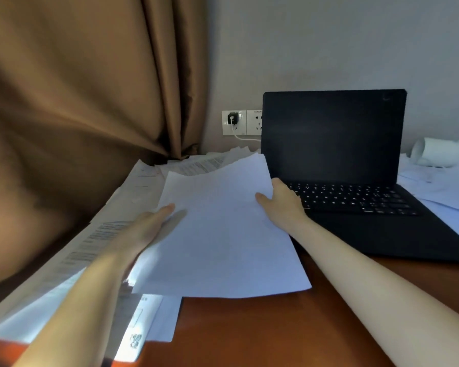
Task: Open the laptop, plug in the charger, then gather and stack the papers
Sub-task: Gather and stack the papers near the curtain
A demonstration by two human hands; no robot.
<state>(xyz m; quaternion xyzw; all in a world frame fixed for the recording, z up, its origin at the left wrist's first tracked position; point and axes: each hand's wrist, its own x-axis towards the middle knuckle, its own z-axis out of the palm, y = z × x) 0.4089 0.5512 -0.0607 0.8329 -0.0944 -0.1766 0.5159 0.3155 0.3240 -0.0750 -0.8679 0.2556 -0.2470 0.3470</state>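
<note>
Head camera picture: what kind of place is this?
Probably a bedroom or hotel room used for work. An open laptop sits on a wooden desk, loose papers lie spread beside it, and a brown curtain hangs by a wall socket with a charger plugged in.

My bare forearms reach forward, drawing closer toward the hands. My left hand [150,223] holds the left edge of a white sheet [223,234], thumb stretched flat on top and fingers hidden beneath. My right hand [281,201] pinches the right edge, thumb on top.
</note>
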